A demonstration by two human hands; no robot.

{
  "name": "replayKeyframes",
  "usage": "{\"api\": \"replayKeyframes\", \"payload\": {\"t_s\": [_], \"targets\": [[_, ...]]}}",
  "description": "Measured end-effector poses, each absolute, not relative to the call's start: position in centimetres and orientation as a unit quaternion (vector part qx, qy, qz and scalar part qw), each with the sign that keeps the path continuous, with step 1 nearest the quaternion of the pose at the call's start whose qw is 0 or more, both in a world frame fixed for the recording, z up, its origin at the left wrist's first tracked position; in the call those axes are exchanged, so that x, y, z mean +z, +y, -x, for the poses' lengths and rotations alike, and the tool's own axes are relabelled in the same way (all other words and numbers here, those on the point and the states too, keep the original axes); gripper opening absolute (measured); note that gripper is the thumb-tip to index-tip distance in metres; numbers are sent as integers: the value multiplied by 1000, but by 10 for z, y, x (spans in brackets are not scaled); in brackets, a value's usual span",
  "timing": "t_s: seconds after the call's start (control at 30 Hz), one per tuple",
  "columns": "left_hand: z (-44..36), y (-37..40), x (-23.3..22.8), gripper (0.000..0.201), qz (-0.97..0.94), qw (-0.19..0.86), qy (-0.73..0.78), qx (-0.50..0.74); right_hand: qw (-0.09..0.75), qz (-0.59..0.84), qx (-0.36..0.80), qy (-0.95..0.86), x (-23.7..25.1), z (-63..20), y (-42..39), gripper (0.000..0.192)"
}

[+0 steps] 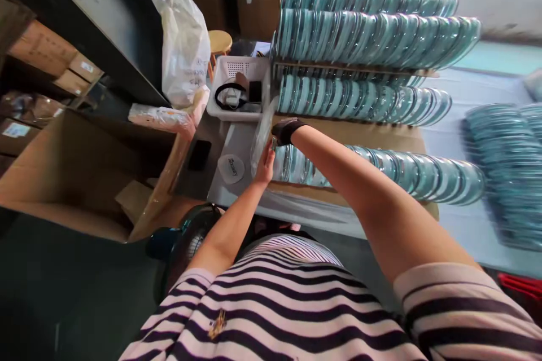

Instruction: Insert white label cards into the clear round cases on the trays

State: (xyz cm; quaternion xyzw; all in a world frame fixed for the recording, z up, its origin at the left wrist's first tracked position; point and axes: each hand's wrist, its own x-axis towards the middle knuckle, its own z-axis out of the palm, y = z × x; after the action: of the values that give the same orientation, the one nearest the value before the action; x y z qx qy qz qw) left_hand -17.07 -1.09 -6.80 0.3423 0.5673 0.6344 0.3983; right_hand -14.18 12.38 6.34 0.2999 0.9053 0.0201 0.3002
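A row of round, clear glass pieces [415,172], which look like lids or plates, stands on edge along the front of the table. At the row's left end my hands come together. My left hand [266,162] is bare, its fingers pointing up against the edge of the end glass piece [274,144]. My right hand [286,131], in a dark glove, is curled over the top of that same piece. Its fingertips are mostly hidden. Clear plastic film [259,146] hangs just left of both hands.
More glass rows [372,39] stand behind on cardboard. Glass stacks [508,169] lie at right. A white basket [220,107] holding small items sits beyond a round white label [231,168]. An open carton [25,180] stands left, below a pillar [114,17].
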Motion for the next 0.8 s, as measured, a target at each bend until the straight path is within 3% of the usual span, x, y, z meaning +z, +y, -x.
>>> {"api": "replayKeyframes", "payload": {"t_s": [0.13, 0.37, 0.57, 0.8], "targets": [[173, -8, -69, 45, -337, 406, 570, 629, 256, -263, 59, 928, 66, 131, 117, 37], [172, 3, -76, 46, -327, 388, 581, 637, 106, -358, -21, 928, 35, 61, 29, 37], [173, 5, -87, 48, -351, 370, 575, 640, 108, -379, -89, 915, -33, 30, -29, 38], [173, 14, -89, 53, -361, 342, 604, 622, 122, -314, -68, 939, -43, 31, -18, 42]]}}
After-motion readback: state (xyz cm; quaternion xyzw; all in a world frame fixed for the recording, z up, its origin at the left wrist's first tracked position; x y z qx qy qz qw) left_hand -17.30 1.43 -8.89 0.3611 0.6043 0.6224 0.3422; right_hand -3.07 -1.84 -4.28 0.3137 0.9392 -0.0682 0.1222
